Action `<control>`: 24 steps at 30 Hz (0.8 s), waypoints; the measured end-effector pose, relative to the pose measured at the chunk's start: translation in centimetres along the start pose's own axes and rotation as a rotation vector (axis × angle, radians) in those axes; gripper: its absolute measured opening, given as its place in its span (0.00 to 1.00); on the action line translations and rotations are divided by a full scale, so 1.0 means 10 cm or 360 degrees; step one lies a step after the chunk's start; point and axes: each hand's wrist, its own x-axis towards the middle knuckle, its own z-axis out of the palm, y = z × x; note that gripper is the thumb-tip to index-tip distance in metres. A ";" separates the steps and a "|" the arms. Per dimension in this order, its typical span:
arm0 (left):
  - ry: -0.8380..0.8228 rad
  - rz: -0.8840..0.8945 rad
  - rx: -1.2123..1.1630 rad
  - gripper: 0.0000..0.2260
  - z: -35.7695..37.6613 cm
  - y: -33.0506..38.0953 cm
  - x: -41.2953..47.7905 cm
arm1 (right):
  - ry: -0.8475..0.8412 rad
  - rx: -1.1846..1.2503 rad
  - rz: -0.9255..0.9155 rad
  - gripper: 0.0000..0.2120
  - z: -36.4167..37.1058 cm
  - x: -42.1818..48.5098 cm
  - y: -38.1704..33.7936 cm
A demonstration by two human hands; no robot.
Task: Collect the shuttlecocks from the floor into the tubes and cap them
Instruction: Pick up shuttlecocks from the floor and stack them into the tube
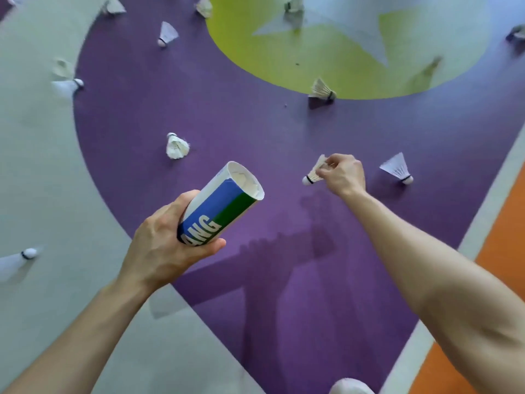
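Note:
My left hand [163, 248] grips a white, blue and green cardboard tube [220, 204] near its lower end; its open mouth points up and to the right, and white feathers show inside. To the right of the mouth, my right hand [345, 174] pinches a white shuttlecock [312, 174] by its feathers, cork end pointing left, lifted off the floor. Several more shuttlecocks lie on the floor: one [176, 146] just left of the tube mouth, one [397, 169] right of my right hand, one [322, 91] at the green edge.
The floor is purple with grey, green and orange zones. Other shuttlecocks lie further off: one [167, 34] at top centre-left, one [66, 78] on the left, one [20, 258] at the left edge. A white rounded object [350, 386] shows at the bottom edge.

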 end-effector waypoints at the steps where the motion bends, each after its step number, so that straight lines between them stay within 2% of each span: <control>1: -0.0002 -0.0010 -0.0029 0.37 -0.07 -0.04 -0.02 | -0.0002 0.0097 -0.0101 0.07 0.01 -0.15 -0.27; 5: 0.0053 -0.0040 -0.0156 0.34 -0.53 -0.15 -0.19 | -0.0072 0.0468 -0.0611 0.06 -0.19 -0.84 -1.63; 9: 0.0362 -0.0213 -0.0360 0.32 -0.99 -0.34 -0.53 | -0.0116 0.0555 -0.1072 0.05 -0.43 -1.63 -2.89; 12: 0.0566 -0.0382 -0.0577 0.31 -1.28 -0.53 -0.80 | -0.0181 0.0616 -0.1233 0.05 -0.35 -2.17 -3.44; 15: 0.0710 -0.0419 -0.0708 0.31 -1.45 -0.68 -1.01 | -0.0197 0.0720 -0.1313 0.04 -0.11 -2.60 -3.52; 17: 0.0686 -0.0441 -0.0697 0.31 -1.47 -0.77 -1.08 | -0.0233 0.0667 -0.1345 0.04 0.04 -2.81 -3.39; 20: 0.0537 -0.0532 -0.0521 0.34 -1.49 -0.86 -1.15 | -0.0290 0.0604 -0.1446 0.03 0.11 -3.02 -3.19; 24: 0.0488 -0.0569 -0.0261 0.31 -1.57 -0.96 -1.20 | -0.0250 0.0703 -0.1543 0.03 0.09 -3.17 -3.16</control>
